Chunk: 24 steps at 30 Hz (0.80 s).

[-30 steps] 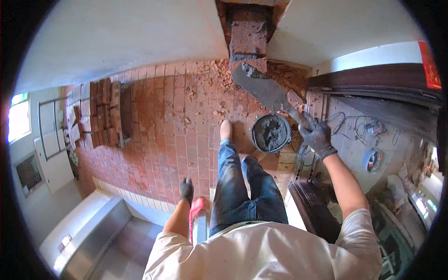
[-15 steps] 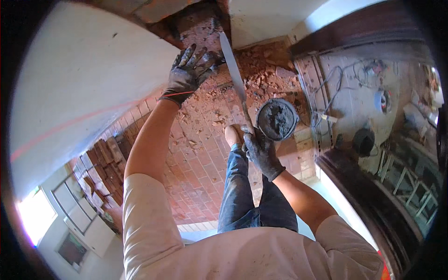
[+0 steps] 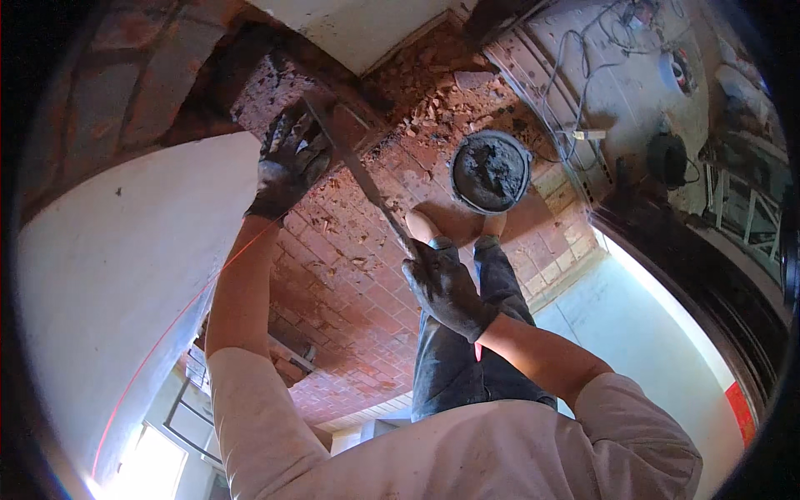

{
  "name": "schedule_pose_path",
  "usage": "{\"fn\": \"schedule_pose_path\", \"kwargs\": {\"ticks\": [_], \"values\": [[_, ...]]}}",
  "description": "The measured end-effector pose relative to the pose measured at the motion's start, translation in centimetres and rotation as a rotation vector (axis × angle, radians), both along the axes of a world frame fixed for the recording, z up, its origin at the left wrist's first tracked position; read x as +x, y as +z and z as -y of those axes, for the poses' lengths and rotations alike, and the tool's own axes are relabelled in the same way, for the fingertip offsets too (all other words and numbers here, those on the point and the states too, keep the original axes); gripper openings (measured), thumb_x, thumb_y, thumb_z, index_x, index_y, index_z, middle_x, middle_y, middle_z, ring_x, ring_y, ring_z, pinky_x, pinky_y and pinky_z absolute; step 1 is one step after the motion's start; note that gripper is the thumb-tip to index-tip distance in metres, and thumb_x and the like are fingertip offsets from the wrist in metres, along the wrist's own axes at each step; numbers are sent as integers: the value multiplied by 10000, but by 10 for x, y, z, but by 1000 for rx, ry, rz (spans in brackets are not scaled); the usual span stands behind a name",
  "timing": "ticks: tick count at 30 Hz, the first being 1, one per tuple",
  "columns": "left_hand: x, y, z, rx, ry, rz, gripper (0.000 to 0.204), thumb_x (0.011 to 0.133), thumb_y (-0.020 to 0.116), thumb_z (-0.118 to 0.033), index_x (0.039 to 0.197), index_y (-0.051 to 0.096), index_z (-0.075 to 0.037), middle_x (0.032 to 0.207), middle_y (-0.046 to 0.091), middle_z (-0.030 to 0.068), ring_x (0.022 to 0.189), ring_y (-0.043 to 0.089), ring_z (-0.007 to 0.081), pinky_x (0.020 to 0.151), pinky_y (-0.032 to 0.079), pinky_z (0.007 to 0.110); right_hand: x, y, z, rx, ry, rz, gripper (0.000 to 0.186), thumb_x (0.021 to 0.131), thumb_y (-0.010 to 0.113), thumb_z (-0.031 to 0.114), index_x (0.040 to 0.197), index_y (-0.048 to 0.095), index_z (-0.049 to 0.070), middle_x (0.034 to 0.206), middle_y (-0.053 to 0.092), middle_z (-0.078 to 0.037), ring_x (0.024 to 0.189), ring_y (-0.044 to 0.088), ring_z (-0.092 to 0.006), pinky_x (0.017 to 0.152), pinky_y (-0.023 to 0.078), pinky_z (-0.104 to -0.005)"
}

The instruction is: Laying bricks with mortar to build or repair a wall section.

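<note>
My right hand [image 3: 450,287], in a dark dirty glove, is closed round the handle of a long-bladed metal tool [image 3: 367,183]. Its narrow flat blade slants up and left, with the far end beside my left hand [image 3: 287,158]. That hand is gloved too, and its fingers are stretched out and apart at the edge of a rough recess [image 3: 271,83] beyond the end of the white wall. Whether its fingertips touch the recess is hard to see. A round dark bucket [image 3: 490,171] of grey mortar stands on the floor beyond my right hand.
Broken brick and rubble [image 3: 450,100] lie beyond the bucket on the brick floor [image 3: 358,308]. The white wall [image 3: 133,225] rises at my left, crossed by a thin red line. A dark door frame [image 3: 683,292] and a cable [image 3: 575,83] are to the right.
My view has turned and shifted toward the recess. The tool's blade now slants left and reaches close to my left hand; before, it pointed nearly straight ahead.
</note>
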State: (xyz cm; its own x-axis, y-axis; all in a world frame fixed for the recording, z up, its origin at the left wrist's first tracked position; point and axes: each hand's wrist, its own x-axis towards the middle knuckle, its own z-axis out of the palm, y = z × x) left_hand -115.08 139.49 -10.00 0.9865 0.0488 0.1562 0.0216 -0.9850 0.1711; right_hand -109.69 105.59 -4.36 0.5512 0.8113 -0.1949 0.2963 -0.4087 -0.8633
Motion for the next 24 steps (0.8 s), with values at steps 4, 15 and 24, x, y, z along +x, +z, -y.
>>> {"fn": "schedule_pose_path", "kwargs": {"ticks": [4,15,24], "values": [[3,0,1,24,-33,22,394,823,654,-263,1204,604,-174,1411,438,109,1318,383,362,1086,326,508,2,-2,1,50,22,-41,315,942,545,248,1077,578,-35,859,646,-201,737,639,-324,610,507,-401],[6,2,5,18,-13,22,348,761,721,-200,1095,653,-129,1391,463,134,1297,409,380,1063,354,515,1,-12,7,113,-23,-114,342,947,539,259,1086,586,-49,825,655,-210,687,635,-348,574,504,-413],[1,-4,1,8,-6,21,444,820,651,-329,1255,582,-268,1433,414,77,1325,362,375,1066,338,518,-5,-18,16,14,-61,-363,159,937,550,104,1064,556,10,778,545,-52,655,506,-139,587,418,-271]]}}
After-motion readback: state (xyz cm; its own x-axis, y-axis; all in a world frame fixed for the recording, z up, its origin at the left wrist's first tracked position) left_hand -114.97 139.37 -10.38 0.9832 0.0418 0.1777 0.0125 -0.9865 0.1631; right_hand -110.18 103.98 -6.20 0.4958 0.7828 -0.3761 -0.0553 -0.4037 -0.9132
